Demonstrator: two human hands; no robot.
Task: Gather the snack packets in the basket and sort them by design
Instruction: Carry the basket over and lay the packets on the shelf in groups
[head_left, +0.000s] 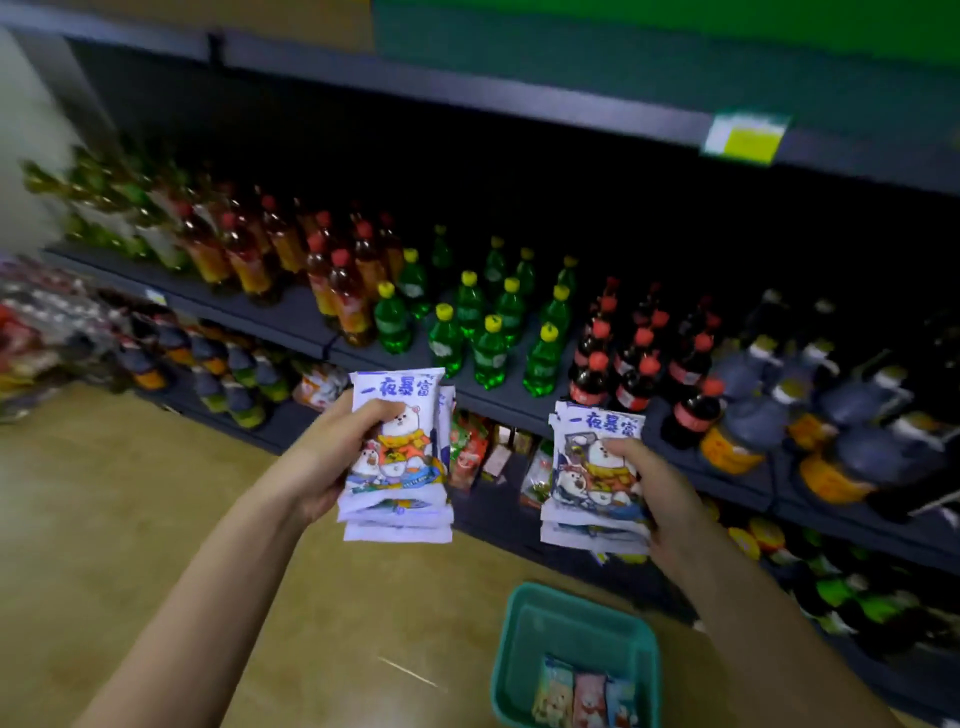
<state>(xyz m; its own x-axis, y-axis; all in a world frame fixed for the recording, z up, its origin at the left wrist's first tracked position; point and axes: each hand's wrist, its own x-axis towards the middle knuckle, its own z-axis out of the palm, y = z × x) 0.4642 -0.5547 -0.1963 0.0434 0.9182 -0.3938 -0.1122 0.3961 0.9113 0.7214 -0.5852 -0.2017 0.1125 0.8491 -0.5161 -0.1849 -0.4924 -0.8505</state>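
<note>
My left hand (332, 457) grips a stack of white snack packets (397, 467) printed with cartoon bears and blue characters. My right hand (654, 493) grips a second stack of similar white packets (592, 483), its thumb across the front. Both stacks are held upright in front of the shelves, about a hand's width apart. Below them on the floor sits a teal basket (524, 639) holding three small packets (587, 696) side by side: yellowish, pink and blue.
Dark store shelves (291, 317) run across the view, stocked with red-capped tea bottles (337, 291), green soda bottles (488, 332) and cola bottles (634, 369). Lower shelves hold more bottles and snack bags. A tan floor (130, 499) lies at the left.
</note>
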